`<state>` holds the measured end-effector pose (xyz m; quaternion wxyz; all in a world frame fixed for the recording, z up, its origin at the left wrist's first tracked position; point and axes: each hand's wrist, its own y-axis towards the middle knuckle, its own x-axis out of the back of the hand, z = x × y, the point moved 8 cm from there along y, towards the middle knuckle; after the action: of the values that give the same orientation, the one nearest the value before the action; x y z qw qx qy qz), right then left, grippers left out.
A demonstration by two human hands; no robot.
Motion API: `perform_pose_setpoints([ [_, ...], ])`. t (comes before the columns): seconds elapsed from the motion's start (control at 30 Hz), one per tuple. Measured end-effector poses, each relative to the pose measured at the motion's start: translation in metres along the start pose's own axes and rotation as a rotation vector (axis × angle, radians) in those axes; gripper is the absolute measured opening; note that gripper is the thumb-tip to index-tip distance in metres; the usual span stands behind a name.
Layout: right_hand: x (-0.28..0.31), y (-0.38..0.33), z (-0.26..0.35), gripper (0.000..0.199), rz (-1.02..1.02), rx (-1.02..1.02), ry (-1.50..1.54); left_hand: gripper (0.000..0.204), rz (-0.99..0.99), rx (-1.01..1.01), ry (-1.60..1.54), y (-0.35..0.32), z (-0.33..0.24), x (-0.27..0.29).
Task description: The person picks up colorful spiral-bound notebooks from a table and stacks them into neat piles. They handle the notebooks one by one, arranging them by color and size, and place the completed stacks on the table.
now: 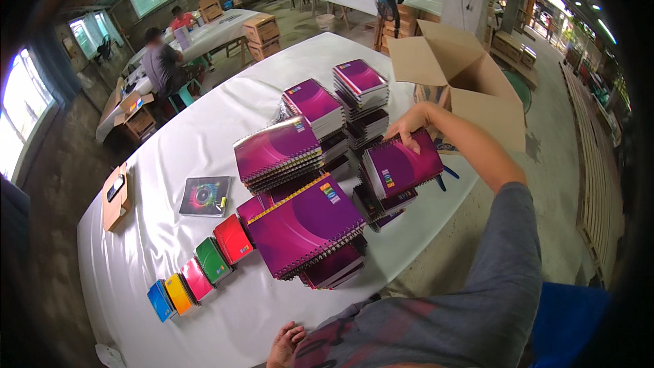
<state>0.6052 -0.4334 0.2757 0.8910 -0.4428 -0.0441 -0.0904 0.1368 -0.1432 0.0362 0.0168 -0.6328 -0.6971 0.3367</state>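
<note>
From the head view, the right hand reaches out, its fingers closed on the far edge of a purple notebook topping a stack near the worktop's right edge. More purple stacks crowd just beside it, and an open box stands beyond. The left hand rests on the near edge, fingers loosely curled, holding nothing. Small coloured pads lie in a row on the left.

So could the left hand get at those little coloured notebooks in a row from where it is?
Probably yes. The left hand rests at the table's near edge, and only bare white tablecloth lies between it and the row of small coloured notebooks. The purple stacks sit off to the side.
</note>
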Motion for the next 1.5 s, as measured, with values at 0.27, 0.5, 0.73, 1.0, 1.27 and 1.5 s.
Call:
perform_pose_setpoints([
  [0.27,0.013,0.04,-0.025,0.081,0.045,-0.134,-0.065,0.048,-0.263,0.234,-0.291,-0.007,-0.038,-0.037],
  [0.5,0.013,0.062,-0.045,0.063,0.003,-0.066,-0.019,0.049,-0.198,0.206,-0.307,-0.006,-0.039,-0.036],
  [0.73,0.003,0.061,-0.034,0.067,0.029,-0.114,-0.135,0.04,-0.111,0.206,-0.426,0.002,-0.008,-0.004],
  [1.0,-0.011,0.025,0.012,0.062,-0.195,-0.068,-0.543,0.039,-0.123,0.171,-0.409,0.002,-0.002,-0.001],
  [1.27,0.002,0.018,0.013,0.057,-0.299,0.045,-0.615,0.04,-0.063,0.129,-0.426,0.004,-0.003,0.0],
  [1.5,0.016,-0.056,0.015,0.058,-0.673,0.293,-0.409,0.046,-0.023,0.119,-0.436,0.003,-0.01,-0.006],
])
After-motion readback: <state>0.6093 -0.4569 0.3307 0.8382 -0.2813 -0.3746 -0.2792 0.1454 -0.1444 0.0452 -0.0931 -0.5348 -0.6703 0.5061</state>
